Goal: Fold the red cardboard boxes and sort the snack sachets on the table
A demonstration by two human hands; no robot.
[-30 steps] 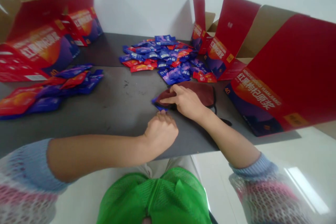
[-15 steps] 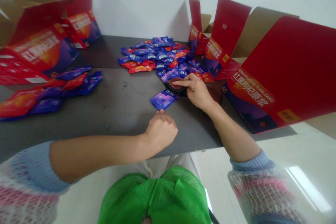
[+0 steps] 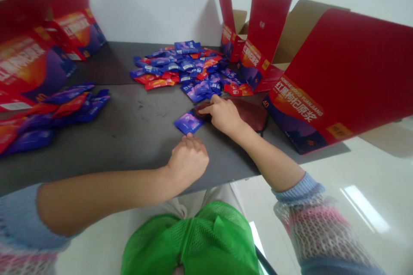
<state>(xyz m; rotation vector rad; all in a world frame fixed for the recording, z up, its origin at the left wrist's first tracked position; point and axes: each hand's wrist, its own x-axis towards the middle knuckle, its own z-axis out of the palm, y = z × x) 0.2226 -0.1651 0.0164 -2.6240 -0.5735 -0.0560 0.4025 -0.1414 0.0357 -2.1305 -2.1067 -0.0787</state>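
Note:
A small blue-purple sachet (image 3: 189,122) lies flat on the dark table. At its near corner my left hand (image 3: 189,159) is closed, with thumb and fingertips pinched on that corner. My right hand (image 3: 224,114) rests on a dark reddish-brown, case-like object (image 3: 251,114) with a rounded left end. Its index finger lies along that end, which reaches over the sachet's right edge; the other fingers are curled and partly hidden. I cannot tell exactly what this object is. Just behind it a heap of blue and red sachets (image 3: 180,66) is spread out.
On the right stand several open red cartons, the nearest a large one (image 3: 325,90) at the table edge. More open red cartons (image 3: 75,34) stand at left, with a row of sachets (image 3: 74,103) before them. A white wall (image 3: 155,4) closes off the back.
The whole view has shifted, so everything sits further left. My right index finger is more bent, and more of the brown object's body shows. My left hand stays at the sachet corner.

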